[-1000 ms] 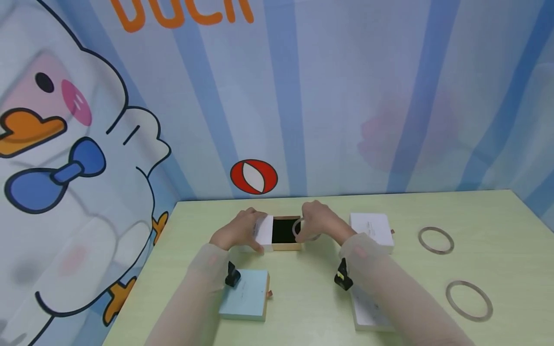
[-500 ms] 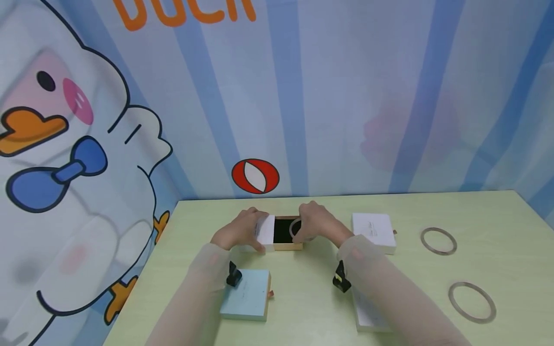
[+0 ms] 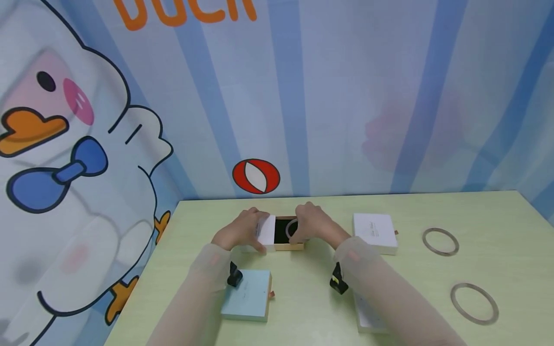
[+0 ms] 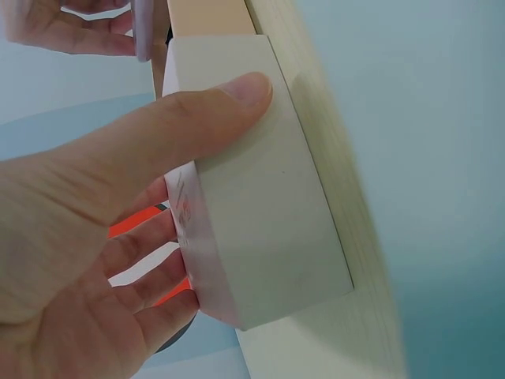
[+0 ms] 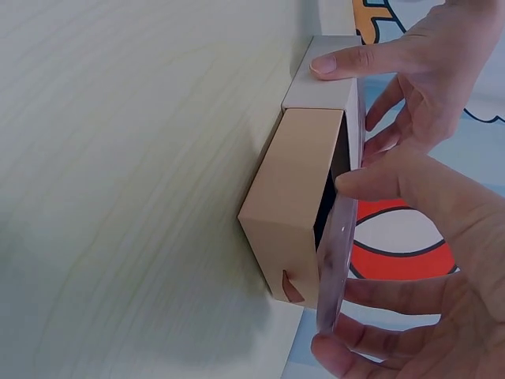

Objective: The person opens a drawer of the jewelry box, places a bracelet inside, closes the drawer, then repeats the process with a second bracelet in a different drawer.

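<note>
My left hand (image 3: 242, 230) holds the white sleeve (image 4: 260, 189) of a drawer-style gift box at the back of the table, thumb on its near side and fingers along the top. From the sleeve's right end the tan drawer (image 5: 296, 166) is slid out, showing a black lining (image 3: 281, 231) and a small brown ribbon tab (image 5: 292, 287). My right hand (image 3: 312, 222) pinches a pale greyish bangle (image 5: 338, 253) between thumb and fingers. In the right wrist view the bangle lies along the drawer's open top, its edge right at the rim.
A light-blue box (image 3: 246, 294) sits at the front left. One white box (image 3: 375, 231) stands right of my right hand; another white box (image 3: 369, 317) is partly hidden under my right forearm. Two bangles, a far bangle (image 3: 457, 246) and a near bangle (image 3: 496, 311), lie at the right.
My right hand has shifted slightly left with the bangle, bringing it farther over the drawer. The left hand keeps its hold on the sleeve.
</note>
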`<state>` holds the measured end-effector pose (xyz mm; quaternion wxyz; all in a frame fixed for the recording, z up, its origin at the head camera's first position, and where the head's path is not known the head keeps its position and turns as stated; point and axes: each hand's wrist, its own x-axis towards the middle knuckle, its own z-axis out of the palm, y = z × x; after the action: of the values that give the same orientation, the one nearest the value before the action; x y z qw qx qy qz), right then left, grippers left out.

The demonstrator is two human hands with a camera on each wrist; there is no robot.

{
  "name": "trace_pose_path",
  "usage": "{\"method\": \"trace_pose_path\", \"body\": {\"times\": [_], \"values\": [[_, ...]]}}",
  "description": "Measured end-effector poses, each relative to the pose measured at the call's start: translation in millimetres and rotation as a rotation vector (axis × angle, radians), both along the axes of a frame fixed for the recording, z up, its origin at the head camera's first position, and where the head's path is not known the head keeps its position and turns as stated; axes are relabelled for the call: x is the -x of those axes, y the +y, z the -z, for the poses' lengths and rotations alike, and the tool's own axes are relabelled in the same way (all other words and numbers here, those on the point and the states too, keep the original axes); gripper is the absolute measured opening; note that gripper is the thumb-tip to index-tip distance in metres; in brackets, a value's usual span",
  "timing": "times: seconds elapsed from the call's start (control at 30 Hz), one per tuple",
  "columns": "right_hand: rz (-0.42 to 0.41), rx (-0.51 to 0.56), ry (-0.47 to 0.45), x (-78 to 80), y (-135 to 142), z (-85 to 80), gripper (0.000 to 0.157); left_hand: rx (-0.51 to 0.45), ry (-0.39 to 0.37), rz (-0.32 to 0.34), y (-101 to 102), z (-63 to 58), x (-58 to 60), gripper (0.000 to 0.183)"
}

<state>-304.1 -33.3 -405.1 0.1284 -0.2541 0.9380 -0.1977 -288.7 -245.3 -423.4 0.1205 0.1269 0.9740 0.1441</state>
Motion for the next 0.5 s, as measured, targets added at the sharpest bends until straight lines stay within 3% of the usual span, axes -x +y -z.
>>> {"method": "trace_pose_path", "body": {"times": [0.5], "values": [[0.008, 0.004, 0.008, 0.2, -11, 3.0, 0.036, -0.020, 0.000, -0.002, 0, -3.7, -3.1, 0.090]]}}
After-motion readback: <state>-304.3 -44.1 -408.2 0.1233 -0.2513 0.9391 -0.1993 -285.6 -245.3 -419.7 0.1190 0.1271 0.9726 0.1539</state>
